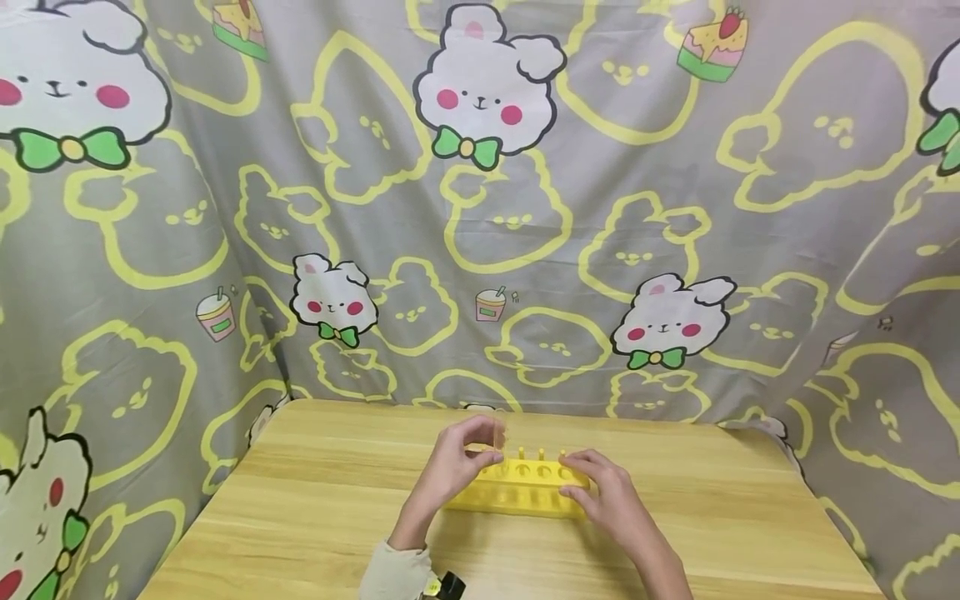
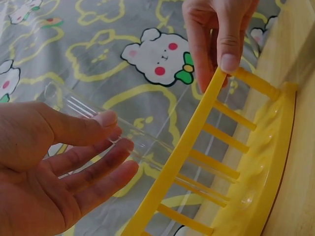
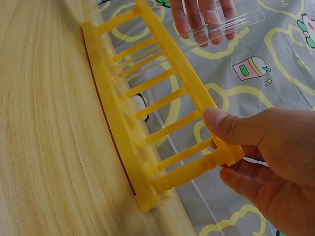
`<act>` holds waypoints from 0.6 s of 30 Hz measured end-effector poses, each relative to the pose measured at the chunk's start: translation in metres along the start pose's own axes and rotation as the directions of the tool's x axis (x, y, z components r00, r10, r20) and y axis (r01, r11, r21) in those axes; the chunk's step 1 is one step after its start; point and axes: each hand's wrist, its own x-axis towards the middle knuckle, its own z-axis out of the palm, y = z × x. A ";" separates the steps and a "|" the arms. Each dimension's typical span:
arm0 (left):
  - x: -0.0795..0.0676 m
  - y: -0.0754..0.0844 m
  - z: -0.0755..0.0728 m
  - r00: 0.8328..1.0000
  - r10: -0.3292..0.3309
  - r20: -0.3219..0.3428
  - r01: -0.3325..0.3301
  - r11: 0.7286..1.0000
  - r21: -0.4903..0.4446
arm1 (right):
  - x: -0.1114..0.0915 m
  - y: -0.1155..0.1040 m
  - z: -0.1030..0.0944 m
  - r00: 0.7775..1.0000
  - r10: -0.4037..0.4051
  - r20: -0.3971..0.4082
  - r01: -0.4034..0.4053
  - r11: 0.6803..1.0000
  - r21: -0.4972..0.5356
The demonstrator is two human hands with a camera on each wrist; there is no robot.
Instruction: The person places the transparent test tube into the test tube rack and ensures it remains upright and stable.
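A yellow test tube rack (image 1: 534, 479) stands on the wooden table, with a row of round holes in its top bar and short pegs along the back. My left hand (image 2: 78, 157) pinches a clear test tube (image 2: 140, 136) between thumb and fingers. The tube passes down through the top bar, and its rounded end is at the rack's base in the left wrist view. At the opposite end of the rack, my right hand (image 3: 275, 157) grips the top bar, thumb on one side and fingers beneath.
The wooden table (image 1: 315, 483) extends around the rack on both sides. A grey curtain (image 1: 525, 225) with rabbit faces and yellow outlines hangs behind and at both sides. A black device (image 1: 451, 586) is strapped at the left sleeve (image 1: 393, 571).
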 end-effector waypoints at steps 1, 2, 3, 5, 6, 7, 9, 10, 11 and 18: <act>0.000 0.000 -0.001 1.000 -0.003 0.007 0.003 1.000 -0.008 | 0.000 0.000 0.000 1.000 0.000 0.002 0.000 1.000 -0.004; 0.000 -0.001 -0.001 1.000 -0.004 0.014 0.004 1.000 -0.016 | 0.000 0.001 0.000 1.000 0.001 0.004 -0.001 1.000 -0.009; 0.000 -0.002 -0.001 1.000 -0.004 0.021 0.004 1.000 -0.023 | 0.000 0.001 -0.001 1.000 0.001 0.004 -0.001 1.000 -0.011; 0.001 -0.003 -0.001 0.999 0.001 0.035 0.000 1.000 -0.023 | 0.000 0.002 -0.002 1.000 0.008 0.008 -0.008 1.000 -0.014; 0.002 -0.004 -0.001 0.999 0.004 0.043 -0.003 1.000 -0.019 | 0.001 0.002 -0.003 1.000 0.010 0.010 -0.010 1.000 -0.015; 0.002 -0.005 -0.001 0.999 0.004 0.053 -0.003 1.000 -0.012 | 0.001 0.003 -0.004 1.000 0.012 0.010 -0.012 1.000 -0.014; 0.001 -0.006 -0.003 0.996 -0.001 0.088 0.001 1.000 0.005 | 0.000 0.002 -0.004 1.000 0.010 0.004 -0.010 1.000 -0.009; -0.001 -0.007 -0.004 0.994 -0.006 0.109 0.004 1.000 0.014 | -0.001 0.002 -0.003 1.000 0.005 -0.002 -0.005 1.000 -0.008; -0.002 -0.009 -0.006 0.992 -0.012 0.128 0.009 1.000 0.022 | -0.002 0.002 -0.003 1.000 -0.005 -0.010 0.005 1.000 -0.007; -0.014 -0.023 -0.027 0.985 -0.014 0.172 -0.004 0.994 0.107 | -0.007 0.005 -0.009 0.997 -0.040 -0.070 0.038 0.999 -0.030</act>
